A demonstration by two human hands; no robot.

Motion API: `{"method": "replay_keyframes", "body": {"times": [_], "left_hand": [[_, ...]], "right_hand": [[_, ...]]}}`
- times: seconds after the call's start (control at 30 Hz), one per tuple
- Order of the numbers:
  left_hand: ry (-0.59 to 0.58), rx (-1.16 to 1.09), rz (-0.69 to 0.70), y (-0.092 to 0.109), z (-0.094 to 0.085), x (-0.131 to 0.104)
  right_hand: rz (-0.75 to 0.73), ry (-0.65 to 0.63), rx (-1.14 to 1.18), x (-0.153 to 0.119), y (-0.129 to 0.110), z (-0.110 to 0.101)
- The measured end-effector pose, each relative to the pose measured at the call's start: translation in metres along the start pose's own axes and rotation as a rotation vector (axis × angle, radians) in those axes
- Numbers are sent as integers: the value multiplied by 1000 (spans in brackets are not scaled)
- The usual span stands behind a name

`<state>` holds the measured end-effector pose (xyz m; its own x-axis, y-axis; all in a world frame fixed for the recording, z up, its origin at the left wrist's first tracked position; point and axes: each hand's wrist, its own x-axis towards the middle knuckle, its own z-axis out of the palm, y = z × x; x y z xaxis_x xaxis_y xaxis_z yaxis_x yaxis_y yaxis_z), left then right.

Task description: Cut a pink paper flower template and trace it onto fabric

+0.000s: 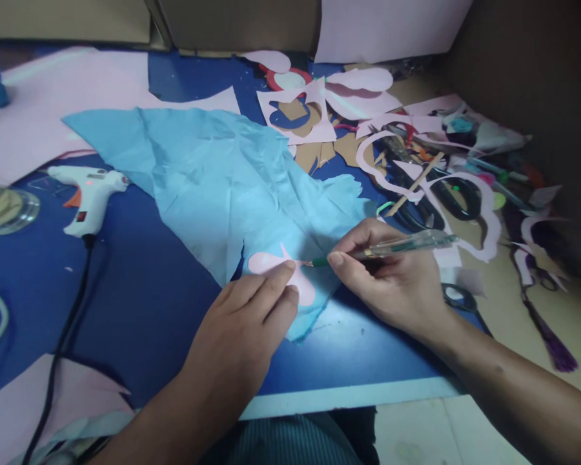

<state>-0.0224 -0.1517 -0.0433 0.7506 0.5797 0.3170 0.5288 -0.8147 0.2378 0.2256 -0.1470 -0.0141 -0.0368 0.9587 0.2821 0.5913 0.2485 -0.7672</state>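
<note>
A pink cut-out (pixel 306 292) with rounded lobes lies flat on a creased light-blue cloth (pixel 198 174) near the table's front edge. My left hand (pixel 242 323) rests on the cut-out, its fingers stretched out flat and pressing it down, covering part of it. Between the thumb and fingers of my right hand (pixel 387 278) is a clear-barrelled pen (pixel 407 243) with a green grip. The pen's tip touches or nearly touches the right edge of the cut-out.
Left of the cloth lies a white glue gun (pixel 90 197) with a black cord (pixel 75 310). A glass jar (pixel 10 210) stands farther left. Pink sheet (pixel 91 84) spreads behind. Scraps, pink outlines (pixel 489 219) and black-handled scissors (pixel 458 297) clutter the right side.
</note>
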Motion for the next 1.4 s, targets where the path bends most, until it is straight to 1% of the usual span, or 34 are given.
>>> {"method": "replay_keyframes", "body": {"times": [0.13, 0.3, 0.47, 0.77, 0.87, 1.07, 1.27, 1.4], "left_hand": [[3, -7, 0, -1, 0, -1], [3, 4, 5, -1, 1, -1], [5, 20, 14, -1, 0, 0], [11, -1, 0, -1, 2, -2], [12, 0, -4, -1, 1, -2], [10, 10, 7, -1, 1, -1], [-1, 0, -1, -1, 1, -2], [5, 7, 4, -1, 0, -1]], "right_hand": [[-4, 29, 7, -1, 0, 0], [4, 24, 21, 0, -1, 0], [10, 96, 6, 1, -1, -2], [22, 27, -8, -1, 0, -1], [40, 31, -19, 0, 0, -1], [27, 93, -26, 1, -2, -4], [69, 33, -2, 1, -2, -2], [89, 41, 6, 1, -2, -3]]}}
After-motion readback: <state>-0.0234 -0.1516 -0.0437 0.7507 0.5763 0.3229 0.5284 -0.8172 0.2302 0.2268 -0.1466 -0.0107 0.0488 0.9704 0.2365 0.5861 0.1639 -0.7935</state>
